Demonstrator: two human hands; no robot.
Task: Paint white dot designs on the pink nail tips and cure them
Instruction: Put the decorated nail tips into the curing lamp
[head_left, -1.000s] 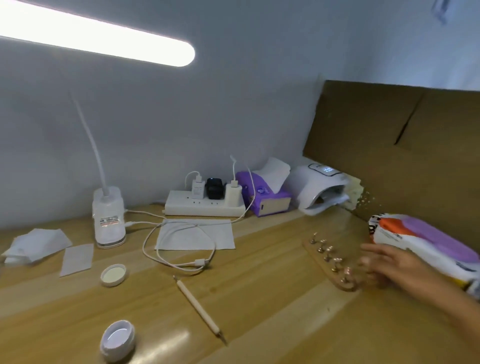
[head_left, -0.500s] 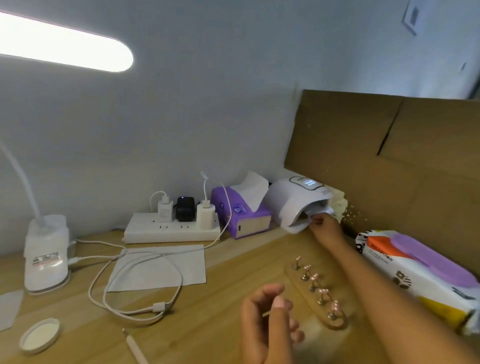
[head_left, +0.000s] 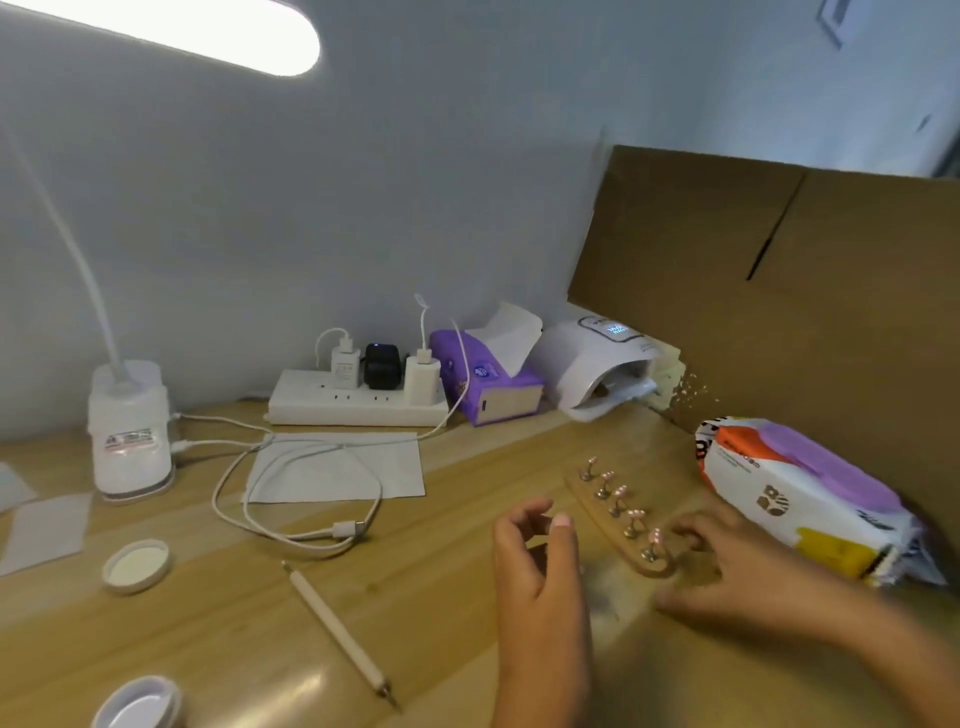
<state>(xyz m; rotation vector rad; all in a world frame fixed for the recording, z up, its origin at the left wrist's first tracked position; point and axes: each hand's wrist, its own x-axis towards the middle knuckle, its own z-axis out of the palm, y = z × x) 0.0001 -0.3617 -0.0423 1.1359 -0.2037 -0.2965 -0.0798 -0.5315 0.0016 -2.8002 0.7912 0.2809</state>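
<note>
A wooden holder strip (head_left: 589, 493) lies on the desk with several pink nail tips (head_left: 619, 492) standing on small metal stands. My right hand (head_left: 727, 571) hovers at the strip's near end, fingers loosely curled and blurred, holding nothing I can see. My left hand (head_left: 540, 566) hangs just left of the strip, fingers relaxed and empty. The white curing lamp (head_left: 592, 369) stands at the back against the wall. A dotting pen (head_left: 337, 634) lies on the desk to the left. A small white pot (head_left: 140, 701) sits at the bottom left edge, and a round lid (head_left: 136, 565) lies above it.
A wet-wipe pack (head_left: 800, 499) lies right of the strip before a cardboard sheet (head_left: 779, 291). A purple tissue box (head_left: 483, 379), power strip (head_left: 358, 405), looped white cable (head_left: 296, 493), paper sheets (head_left: 337, 467) and desk lamp base (head_left: 130, 431) fill the back left.
My right hand drew back from the curing lamp's opening to the near end of the holder strip. My left hand stayed raised left of the strip. The view swung slightly left.
</note>
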